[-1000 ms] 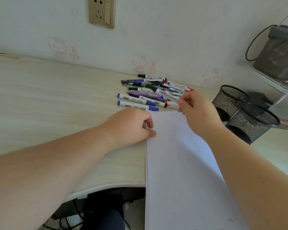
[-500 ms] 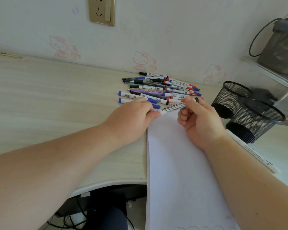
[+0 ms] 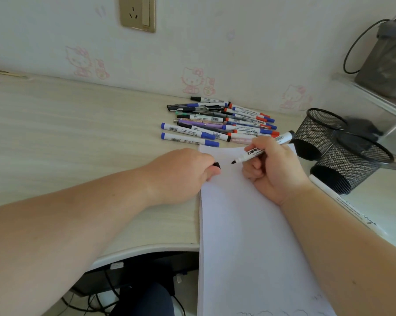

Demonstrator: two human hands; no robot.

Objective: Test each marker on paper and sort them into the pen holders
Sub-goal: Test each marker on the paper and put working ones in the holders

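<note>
The uncapped marker (image 3: pixel 258 150) is gripped in the right hand (image 3: pixel 274 169), fingers curled round its barrel; its black tip points down-left and hovers just above the top portion of the paper (image 3: pixel 249 236), contact with the sheet cannot be confirmed; the black rear end of the marker projects up-right past the knuckles, near the rim of the nearer-to-wall pen holder (image 3: pixel 317 133); the left hand (image 3: pixel 181 174) pinches the black cap (image 3: pixel 216 165) between curled fingers and rests at the left edge of the paper, just beside the marker tip but apart from it; the paper lies lengthwise, its top edge just short of the pile of markers (image 3: pixel 217 122), its lower part overhanging the curved front edge of the desk (image 3: pixel 67 133); faint scribbles show at the paper's bottom edge; the pile lies near the wall, blue, red and black caps mixed, the closest blue-capped marker just beside the paper's top-left corner; a second pen holder (image 3: pixel 352 165) lies touching the first, both black mesh, both tilted with openings facing up-left, to the right of the right hand; a white pen (image 3: pixel 342 201) lies on the desk beside the right forearm; the broad left portion of the desk surface is bare wood grain; a wall socket (image 3: pixel 137 13) sits above
</note>
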